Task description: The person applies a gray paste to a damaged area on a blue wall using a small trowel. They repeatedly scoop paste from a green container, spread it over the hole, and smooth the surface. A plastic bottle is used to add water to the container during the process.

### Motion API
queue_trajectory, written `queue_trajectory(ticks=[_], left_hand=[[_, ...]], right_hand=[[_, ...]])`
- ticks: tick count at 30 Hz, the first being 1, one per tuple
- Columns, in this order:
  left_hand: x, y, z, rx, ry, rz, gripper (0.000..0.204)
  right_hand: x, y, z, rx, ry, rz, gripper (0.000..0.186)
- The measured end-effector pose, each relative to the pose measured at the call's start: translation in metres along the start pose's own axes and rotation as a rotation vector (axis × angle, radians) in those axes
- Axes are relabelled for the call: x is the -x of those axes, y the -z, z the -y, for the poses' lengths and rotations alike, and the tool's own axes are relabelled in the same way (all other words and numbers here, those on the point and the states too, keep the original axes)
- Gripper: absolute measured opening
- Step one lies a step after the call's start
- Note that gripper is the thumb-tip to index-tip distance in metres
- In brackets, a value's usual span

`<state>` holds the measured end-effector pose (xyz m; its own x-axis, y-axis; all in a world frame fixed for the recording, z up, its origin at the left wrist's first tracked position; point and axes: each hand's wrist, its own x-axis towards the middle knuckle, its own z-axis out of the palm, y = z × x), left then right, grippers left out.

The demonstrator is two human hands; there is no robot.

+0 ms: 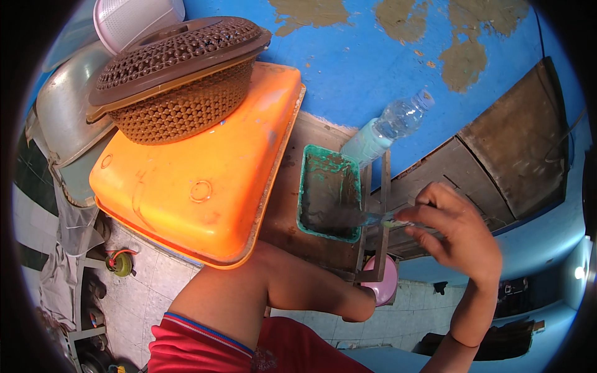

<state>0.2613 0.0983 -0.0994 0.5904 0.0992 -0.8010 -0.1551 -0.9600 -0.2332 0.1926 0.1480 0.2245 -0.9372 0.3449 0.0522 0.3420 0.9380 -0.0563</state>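
Note:
My right hand (451,230) is closed round the handle of a flat-bladed tool (376,219), whose blurred end reaches into a green rectangular plastic container (356,186) holding grey, paste-like material. The container rests on a worn brown board (292,161), beside a wooden frame (382,186). A clear bottle (401,118) with pale bluish lower part leans behind it. My bare legs (221,304) and red shorts (193,348) show below. My left hand is not in view.
An orange upturned tray (180,180) with a brown lidded basket (174,105) fills the left, near a white basket (137,22) and metal basins (71,105). A blue wall (354,56) has grey patches. A pink round object (382,280) sits low by the frame.

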Motion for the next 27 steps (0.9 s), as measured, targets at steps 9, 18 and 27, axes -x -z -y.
queue_trajectory(ticks=[9,18,27], left_hand=[[0.009,-0.001,0.001,0.078,0.007,-0.077,0.048],[0.005,0.004,0.003,0.172,0.041,-0.135,0.047],[0.007,0.004,0.005,0.213,0.053,-0.164,0.046]], right_hand=[[0.016,-0.052,-0.015,-0.105,-0.063,-0.053,0.03],[0.018,-0.066,-0.011,-0.188,-0.085,-0.112,0.028],[0.023,-0.069,-0.011,-0.072,-0.006,-0.162,0.03]])
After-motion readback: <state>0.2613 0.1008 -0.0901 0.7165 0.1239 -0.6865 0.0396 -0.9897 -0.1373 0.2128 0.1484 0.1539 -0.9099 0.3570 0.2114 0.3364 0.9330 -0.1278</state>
